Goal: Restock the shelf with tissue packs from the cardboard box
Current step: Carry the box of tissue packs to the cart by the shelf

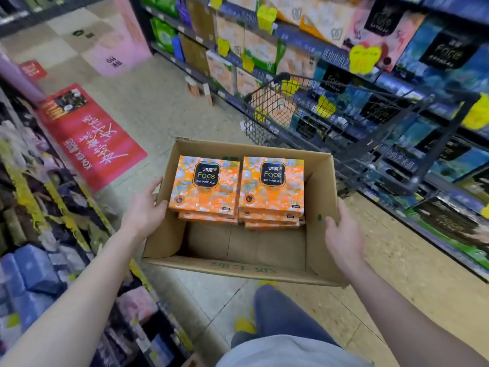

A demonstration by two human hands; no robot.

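Single head-worn wide-angle view, pitched forward and down along the aisle floor (169,107); cardboard box (321,207) sat close, shelves (312,39) ran up the right edge.

Black wire shopping cart (344,128) in the aisle, red floor sticker (90,136) with white writing, pink floor sticker (119,49) further away, yellow price tags (364,59), beige tiled floor (164,109)

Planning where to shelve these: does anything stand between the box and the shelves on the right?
Yes. A wire shopping cart stands between the cardboard box of orange tissue packs and the blue-pack shelves.
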